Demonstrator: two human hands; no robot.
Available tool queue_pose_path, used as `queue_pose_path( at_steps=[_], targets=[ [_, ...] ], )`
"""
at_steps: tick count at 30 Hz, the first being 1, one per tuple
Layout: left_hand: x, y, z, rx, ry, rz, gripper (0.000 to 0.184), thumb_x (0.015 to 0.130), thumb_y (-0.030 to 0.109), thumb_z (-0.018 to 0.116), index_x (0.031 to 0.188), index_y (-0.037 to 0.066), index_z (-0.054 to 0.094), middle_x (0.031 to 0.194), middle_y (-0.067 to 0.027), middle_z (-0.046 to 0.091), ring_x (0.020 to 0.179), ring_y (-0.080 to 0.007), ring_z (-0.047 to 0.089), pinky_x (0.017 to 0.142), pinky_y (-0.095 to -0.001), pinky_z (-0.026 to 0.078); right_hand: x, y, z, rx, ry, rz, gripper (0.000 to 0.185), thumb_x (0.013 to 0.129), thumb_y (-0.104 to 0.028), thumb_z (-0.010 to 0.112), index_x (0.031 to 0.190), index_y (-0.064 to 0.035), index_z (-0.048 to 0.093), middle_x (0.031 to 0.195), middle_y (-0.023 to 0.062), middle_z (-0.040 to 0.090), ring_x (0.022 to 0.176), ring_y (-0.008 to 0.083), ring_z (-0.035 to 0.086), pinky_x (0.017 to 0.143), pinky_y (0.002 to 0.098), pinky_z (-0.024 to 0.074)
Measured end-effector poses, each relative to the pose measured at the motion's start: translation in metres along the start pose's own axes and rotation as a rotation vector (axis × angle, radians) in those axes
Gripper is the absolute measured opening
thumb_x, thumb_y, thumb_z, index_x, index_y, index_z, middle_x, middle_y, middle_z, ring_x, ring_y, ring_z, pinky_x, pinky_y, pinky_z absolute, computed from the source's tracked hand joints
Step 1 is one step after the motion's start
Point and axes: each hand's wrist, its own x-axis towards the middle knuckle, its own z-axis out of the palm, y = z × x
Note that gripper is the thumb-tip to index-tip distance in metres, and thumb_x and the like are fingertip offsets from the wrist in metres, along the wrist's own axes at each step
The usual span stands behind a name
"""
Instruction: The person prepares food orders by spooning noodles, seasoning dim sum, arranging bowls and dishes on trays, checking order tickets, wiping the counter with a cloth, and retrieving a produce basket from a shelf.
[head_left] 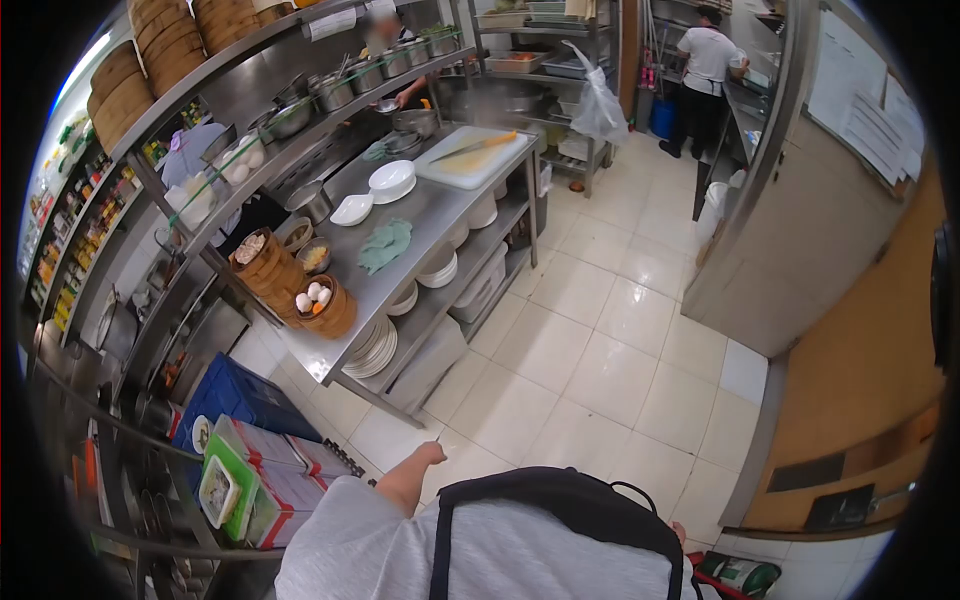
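Note:
At the bottom, a grey sleeve leads to my left hand (431,454), held low over the tiled floor. Its fingers are closed, and a thin, small thing, too small to name, pokes up from them. Of my right hand (679,532), just a sliver shows beyond the black apron (570,510), its fingers hidden. Nearest to my left hand stands a steel table (345,290). On it are bamboo steamers (330,318) with white and orange pieces, a green cloth (385,246), white dishes (392,180) and a knife (470,150) on a white cutting board (455,172).
Stacked plates (372,350) fill the table's lower shelf. Boxes (265,460) and a blue crate (245,400) stand at left. A wooden door (860,420) is at right, with a green bottle (745,573) below. One person (705,60) works at the back; another (405,90) is behind the shelf.

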Motion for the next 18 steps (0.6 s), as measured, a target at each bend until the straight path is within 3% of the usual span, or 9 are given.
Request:
queue_pose_path(
  at_steps=[8,10,12,15,18],
  targets=[
    [0.010,0.150,-0.066,-0.386,0.187,0.032,0.032,0.071,0.032,0.056,0.090,0.008,0.062,0.092,-0.0145,0.061,0.088,-0.0300,0.057,0.076,-0.0401,0.045,0.067,-0.068,0.007,0.009,-0.329,0.038,0.013,0.076,-0.007,0.052,0.070,-0.0043,0.041,0.061,0.0040,0.041,0.049,0.0150,0.043,0.042,0.0299,0.0386],
    [0.009,0.175,-0.075,-0.347,0.209,0.209,0.034,0.073,0.033,0.056,0.099,0.011,0.058,0.094,-0.0135,0.060,0.090,-0.0297,0.056,0.078,-0.0387,0.044,0.079,-0.085,0.014,0.007,-0.381,0.035,0.013,0.075,-0.005,0.052,0.070,-0.0042,0.040,0.060,0.0034,0.039,0.048,0.0148,0.041,0.040,0.0297,0.0377],
    [0.007,0.185,-0.083,-0.361,0.187,0.189,0.034,0.074,0.033,0.056,0.100,0.011,0.058,0.095,-0.0128,0.060,0.091,-0.0296,0.056,0.078,-0.0388,0.044,0.090,-0.101,0.027,-0.073,-0.390,0.014,0.013,0.074,-0.004,0.052,0.070,-0.0040,0.040,0.059,0.0027,0.038,0.046,0.0145,0.040,0.039,0.0295,0.0369],
    [0.004,0.173,-0.080,-0.354,0.150,0.144,0.035,0.074,0.034,0.055,0.101,0.011,0.058,0.097,-0.0117,0.060,0.092,-0.0299,0.055,0.079,-0.0394,0.044,0.100,-0.131,0.054,-0.355,-0.388,-0.014,0.013,0.078,-0.010,0.053,0.080,-0.0014,0.043,0.064,0.0072,0.047,0.052,0.0190,0.050,0.040,0.0319,0.0401],
    [0.005,0.138,-0.064,-0.269,0.074,-0.037,0.033,0.073,0.034,0.055,0.097,0.011,0.060,0.096,-0.0125,0.060,0.093,-0.0301,0.055,0.080,-0.0394,0.043,0.103,-0.149,0.077,-0.460,-0.470,0.003,0.018,0.079,-0.015,0.053,0.089,-0.0012,0.046,0.069,0.0106,0.053,0.059,0.0229,0.056,0.042,0.0349,0.0427]
  ],
)
